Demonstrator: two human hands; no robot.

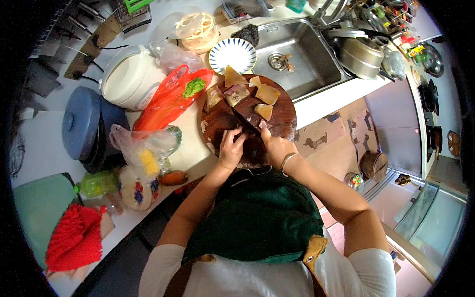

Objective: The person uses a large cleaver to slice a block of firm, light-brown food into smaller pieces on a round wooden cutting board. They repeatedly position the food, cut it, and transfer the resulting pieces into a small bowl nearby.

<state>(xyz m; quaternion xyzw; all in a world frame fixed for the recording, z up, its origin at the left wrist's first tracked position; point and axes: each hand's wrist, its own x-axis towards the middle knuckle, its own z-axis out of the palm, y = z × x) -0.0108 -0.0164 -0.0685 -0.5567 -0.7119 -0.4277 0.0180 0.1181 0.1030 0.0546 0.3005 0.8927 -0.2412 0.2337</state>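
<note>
On the round wooden cutting board (pixel 285 107) lies a dark knife blade (pixel 245 118), slanting from the meat pieces towards my right hand (pixel 279 147). My right hand is closed around the knife's handle end, which it mostly hides; a small pinkish meat piece (pixel 264 124) is at its fingertips. My left hand (pixel 231 148) rests at the board's near left, fingers bent, close to the blade; whether it pinches something there is unclear. Several yellowish, rind-covered meat chunks (pixel 268 94) lie across the far part of the board, one (pixel 236 95) beside the blade's tip.
Beyond the board stand a blue-striped white plate (pixel 232 55) and a steel sink (pixel 304 55) with scraps at its drain. To the left are a red plastic bag (pixel 167 98), a white cooker (pixel 128 80), a blue-lidded pot (pixel 81 122) and a carrot (pixel 173 178) near the counter edge.
</note>
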